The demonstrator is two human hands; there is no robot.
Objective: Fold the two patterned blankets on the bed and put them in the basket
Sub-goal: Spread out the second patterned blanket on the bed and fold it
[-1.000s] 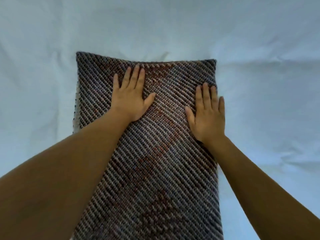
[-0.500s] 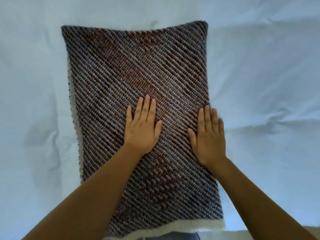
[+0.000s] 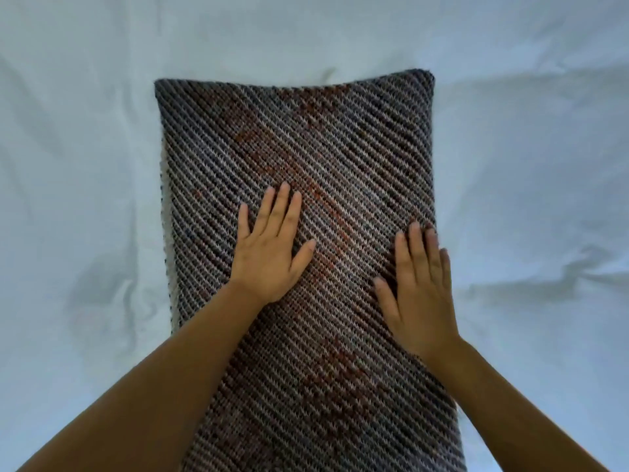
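Your left hand [image 3: 269, 253] and right hand [image 3: 420, 291] both lie palm down on the patterned blanket [image 3: 323, 131]. The fingers are straight and close together, the thumbs spread inward toward each other. Neither hand pinches or grips any cloth.

The blanket lies under both palms as a long folded strip on the white bed sheet [image 3: 527, 165]. Its far end sits well beyond your fingertips, and its near end runs back past your wrists and out of view. Your right hand's outer fingers rest along the strip's outer edge. Your left hand sits well inside the opposite edge, where a pale trim [image 3: 166, 233] shows beyond your little finger.

The step in hand appears to be flattening the strip before the next fold.

1. Press with the whole palm, not the fingertips, so the layers do not bunch.
2. Stroke from between the hands outward toward each edge to push trapped air out.
3. Check that the layers line up at the pale trim, which suggests a slight offset.
4. Then reach past your fingertips, take the far corners, and bring them toward your wrists.

Neither the basket nor the second blanket is in view.
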